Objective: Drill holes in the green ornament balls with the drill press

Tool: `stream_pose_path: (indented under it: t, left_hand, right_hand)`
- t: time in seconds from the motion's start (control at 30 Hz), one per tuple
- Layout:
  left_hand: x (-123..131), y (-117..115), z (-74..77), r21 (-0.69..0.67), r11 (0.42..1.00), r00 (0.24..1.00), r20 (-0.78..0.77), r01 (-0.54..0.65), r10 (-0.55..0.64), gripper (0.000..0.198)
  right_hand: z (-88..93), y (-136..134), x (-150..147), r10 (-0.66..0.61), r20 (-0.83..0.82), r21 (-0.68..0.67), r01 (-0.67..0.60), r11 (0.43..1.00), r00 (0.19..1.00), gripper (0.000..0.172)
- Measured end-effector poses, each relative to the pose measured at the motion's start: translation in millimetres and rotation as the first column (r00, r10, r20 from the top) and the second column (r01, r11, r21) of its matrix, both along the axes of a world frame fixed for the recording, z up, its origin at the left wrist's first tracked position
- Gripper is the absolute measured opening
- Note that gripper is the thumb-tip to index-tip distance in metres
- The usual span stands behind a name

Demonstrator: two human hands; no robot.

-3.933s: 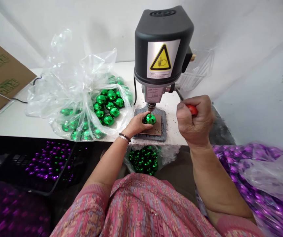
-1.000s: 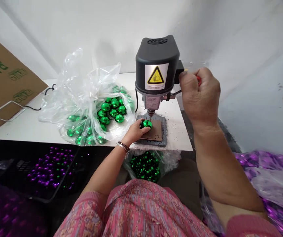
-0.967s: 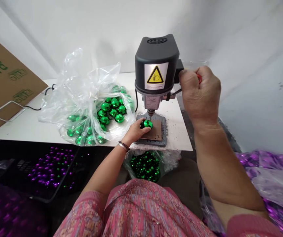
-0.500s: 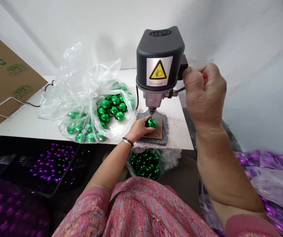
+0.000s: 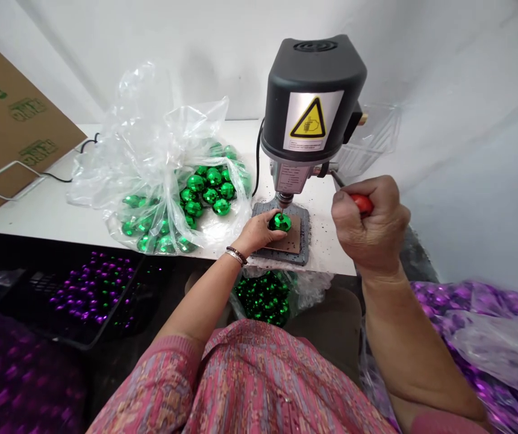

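Observation:
A shiny green faceted ball point(image 5: 281, 222) rests on a brown board point(image 5: 291, 243) over the grey base of a bench drill press point(image 5: 315, 66). My left hand point(image 5: 258, 232) pinches the ball from its left side, thumb in front and fingers behind. The drill's bit comes down to the top of the ball; whether it has gone in, I cannot tell. Out to the right, my right hand point(image 5: 370, 223) is closed around the drill press lever's red knob point(image 5: 362, 205).
Left of the drill, a clear plastic bag point(image 5: 150, 150) holds several green balls point(image 5: 214, 176) on the white table point(image 5: 51, 217). A cardboard box point(image 5: 10, 132) stands farther left. Below the table edge hangs a bag of green balls point(image 5: 263, 298). Purple balls in plastic point(image 5: 485, 337) lie at right.
My right hand has pulled the lever's red knob downward, and the drill bit sits lower over the ball. My left hand keeps its pinch. The view has shifted slightly.

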State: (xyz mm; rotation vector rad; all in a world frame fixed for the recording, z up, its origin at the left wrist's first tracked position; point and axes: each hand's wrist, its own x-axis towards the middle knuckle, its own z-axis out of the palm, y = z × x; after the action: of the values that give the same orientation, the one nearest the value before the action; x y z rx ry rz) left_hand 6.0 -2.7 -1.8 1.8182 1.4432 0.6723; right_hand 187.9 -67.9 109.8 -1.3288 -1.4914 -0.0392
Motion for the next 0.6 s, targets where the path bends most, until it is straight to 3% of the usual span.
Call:
stream_pose_path:
  t: [0.33,0.6]
  left_hand:
    - [-0.9,-0.5,-1.5,-0.011,1.0,0.998,0.061,0.001,-0.001,0.071]
    - [-3.1,-0.7,-6.5,-0.013,1.0,0.994,0.111,0.021,-0.019,0.068]
  right_hand:
    - [-28.8,7.3,0.7,-0.038,0.079,0.165,0.025,0.986,0.996,0.013]
    - [-44.7,12.6,-3.4,-0.079,0.019,0.252,0.071,0.965,0.997,0.015]
